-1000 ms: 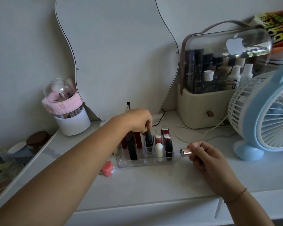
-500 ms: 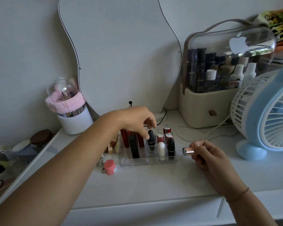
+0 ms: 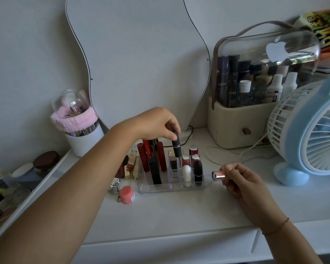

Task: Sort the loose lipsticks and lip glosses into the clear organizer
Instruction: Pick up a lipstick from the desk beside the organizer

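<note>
The clear organizer (image 3: 160, 189) stands mid-table with several lipsticks and red lip glosses upright in its slots. My left hand (image 3: 154, 124) hovers over it, fingers pinched on the top of a black lipstick (image 3: 176, 147) that is lifted above a middle slot. To the right of the organizer, my right hand (image 3: 240, 180) rests on the table, holding a rose-gold lipstick (image 3: 218, 175) with its silver end pointing left. Several loose gold and red lip products (image 3: 131, 165) lie to the left of the organizer.
A pink round jar (image 3: 127, 194) and a metal keychain (image 3: 114, 185) lie at the organizer's front left. A white brush cup with pink headband (image 3: 82, 134) is at back left, a mirror (image 3: 137, 54) behind, a cosmetics case (image 3: 255, 92) and blue fan (image 3: 312, 134) at right.
My left hand has pulled the black lipstick upward out of its slot. The right hand still holds the rose-gold lipstick in about the same place.
</note>
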Action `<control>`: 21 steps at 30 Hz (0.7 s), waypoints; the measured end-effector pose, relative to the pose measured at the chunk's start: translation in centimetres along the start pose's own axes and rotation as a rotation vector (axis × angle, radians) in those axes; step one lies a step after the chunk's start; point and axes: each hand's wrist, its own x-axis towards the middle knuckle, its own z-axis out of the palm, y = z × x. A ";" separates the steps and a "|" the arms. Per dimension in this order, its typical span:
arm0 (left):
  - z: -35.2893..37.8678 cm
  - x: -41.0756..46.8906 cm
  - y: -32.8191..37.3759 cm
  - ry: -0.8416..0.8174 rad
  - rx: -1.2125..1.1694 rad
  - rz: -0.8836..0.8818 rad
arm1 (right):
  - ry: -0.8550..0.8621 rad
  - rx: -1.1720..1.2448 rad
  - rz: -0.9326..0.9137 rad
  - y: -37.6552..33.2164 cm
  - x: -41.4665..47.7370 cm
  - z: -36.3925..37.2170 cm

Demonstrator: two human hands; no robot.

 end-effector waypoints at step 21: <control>5.2 2.2 -1.0 -0.042 0.069 -0.061 | -0.002 0.006 0.001 0.0 0.0 -0.1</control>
